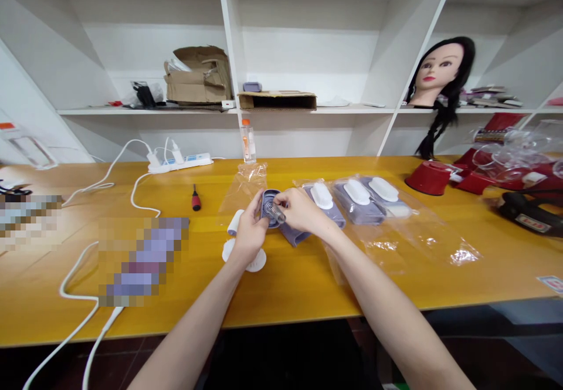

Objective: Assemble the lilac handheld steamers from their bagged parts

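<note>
- Two bare hands work together just above the yellow wooden table (pixel 281 296), near its middle; the left hand (pixel 250 231) is closed around a lilac plastic housing (pixel 269 201), gripping it by its edge.
- The right hand (pixel 299 211) is closed in a pinch on a steel coil spring (pixel 273 212); the spring sits against the housing's hollow face, partly hidden by the fingers.
- A longer lilac piece (pixel 292 235) lies directly below the hands; whether it is joined to the housing cannot be told.
- Two white plastic parts lie just beside the left hand: a round flanged part (pixel 244 259) and a short white cap (pixel 235 222), with the wrist partly over them.
- Three lilac units with white oval tops (pixel 357 197) rest on clear plastic bags (pixel 378 243) to the right of the right hand; another clear bag (pixel 243 186) lies beyond the hands.
- A red-handled screwdriver (pixel 196 197) lies on the table to the left; a white power strip (pixel 179 163) with plugged-in white cables (pixel 136 196) sits behind it.
- Farther right stands a red cup-shaped part (pixel 428 177); on the white shelf (pixel 308 110) above are a cardboard box (pixel 197 76) and a mannequin head (pixel 440 70).
</note>
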`<state>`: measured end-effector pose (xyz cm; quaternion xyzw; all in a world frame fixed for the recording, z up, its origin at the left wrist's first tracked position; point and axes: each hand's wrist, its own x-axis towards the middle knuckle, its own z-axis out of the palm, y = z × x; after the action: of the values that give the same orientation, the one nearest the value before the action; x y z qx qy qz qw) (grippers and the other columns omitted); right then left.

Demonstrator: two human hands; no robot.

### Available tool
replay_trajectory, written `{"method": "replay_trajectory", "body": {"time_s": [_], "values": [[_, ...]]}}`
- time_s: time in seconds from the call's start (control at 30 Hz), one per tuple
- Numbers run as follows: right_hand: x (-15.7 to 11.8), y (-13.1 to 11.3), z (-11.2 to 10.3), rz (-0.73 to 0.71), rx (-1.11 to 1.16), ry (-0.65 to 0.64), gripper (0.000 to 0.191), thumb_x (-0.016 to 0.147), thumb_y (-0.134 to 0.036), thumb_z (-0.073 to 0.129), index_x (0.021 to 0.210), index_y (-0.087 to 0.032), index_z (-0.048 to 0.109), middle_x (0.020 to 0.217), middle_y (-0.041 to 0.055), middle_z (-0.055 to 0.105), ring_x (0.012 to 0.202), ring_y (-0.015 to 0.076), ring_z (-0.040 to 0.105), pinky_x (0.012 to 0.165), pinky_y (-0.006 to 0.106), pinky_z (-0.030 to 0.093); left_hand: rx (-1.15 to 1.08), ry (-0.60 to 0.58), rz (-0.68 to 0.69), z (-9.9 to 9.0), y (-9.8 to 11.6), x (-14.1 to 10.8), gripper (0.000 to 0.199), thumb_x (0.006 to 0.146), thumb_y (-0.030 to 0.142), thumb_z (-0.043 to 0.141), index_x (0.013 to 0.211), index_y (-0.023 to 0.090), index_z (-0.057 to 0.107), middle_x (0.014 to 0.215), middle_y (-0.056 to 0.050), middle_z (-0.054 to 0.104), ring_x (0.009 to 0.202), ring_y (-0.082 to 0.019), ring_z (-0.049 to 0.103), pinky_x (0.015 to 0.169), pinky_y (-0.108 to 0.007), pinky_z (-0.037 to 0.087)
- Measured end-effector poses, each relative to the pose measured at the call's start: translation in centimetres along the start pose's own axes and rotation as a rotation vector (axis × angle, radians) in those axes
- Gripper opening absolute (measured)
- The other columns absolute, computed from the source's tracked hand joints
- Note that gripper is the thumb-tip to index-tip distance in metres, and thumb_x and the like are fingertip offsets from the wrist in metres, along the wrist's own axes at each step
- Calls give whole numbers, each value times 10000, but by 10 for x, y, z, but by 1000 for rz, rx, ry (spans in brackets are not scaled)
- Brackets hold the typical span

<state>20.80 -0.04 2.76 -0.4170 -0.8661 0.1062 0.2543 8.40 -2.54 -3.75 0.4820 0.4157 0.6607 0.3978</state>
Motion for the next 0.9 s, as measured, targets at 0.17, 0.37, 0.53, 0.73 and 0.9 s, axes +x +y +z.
{"method": "replay_trajectory", "body": {"time_s": [0.17, 0.37, 0.53, 0.73, 0.9], "values": [[2, 1, -1, 89, 160, -101, 154, 669, -131, 471, 544, -163, 556, 407, -45, 466, 429, 82, 461, 488, 199, 309, -58, 8, -56, 1, 1, 0, 674, 603, 31, 494, 1267, 147, 482, 1284, -101, 548, 1191, -236, 495, 964, -344, 426], [3, 3, -6, 143, 271, -200, 144, 601, -99, 449, 503, -157, 538, 397, -53, 478, 342, 66, 436, 421, 186, 324, -89, -3, -96, 1, 2, -2, 649, 585, 15, 505, 1221, 143, 526, 1221, -103, 590, 1169, -245, 510, 960, -351, 424], [5, 6, -11, 145, 327, -300, 136, 596, -110, 457, 476, -161, 493, 425, -43, 518, 335, 65, 430, 381, 183, 320, -125, -18, -198, 4, 11, -6, 608, 561, 23, 545, 1155, 150, 572, 1124, -107, 638, 1023, -271, 602, 791, -347, 522], [7, 10, -10, 124, 319, -337, 113, 621, -128, 485, 521, -163, 526, 430, -42, 538, 324, 68, 439, 372, 182, 343, -118, -74, -206, 5, 13, -8, 485, 591, 92, 554, 1066, 164, 618, 1001, -89, 676, 819, -254, 668, 649, -324, 546], [7, 13, -8, 132, 368, -391, 106, 629, -120, 491, 545, -154, 545, 467, -30, 579, 334, 52, 438, 389, 175, 360, -83, -81, -134, 3, 6, -6, 422, 611, 123, 570, 1026, 158, 641, 994, -90, 678, 924, -255, 636, 711, -321, 538]]}}
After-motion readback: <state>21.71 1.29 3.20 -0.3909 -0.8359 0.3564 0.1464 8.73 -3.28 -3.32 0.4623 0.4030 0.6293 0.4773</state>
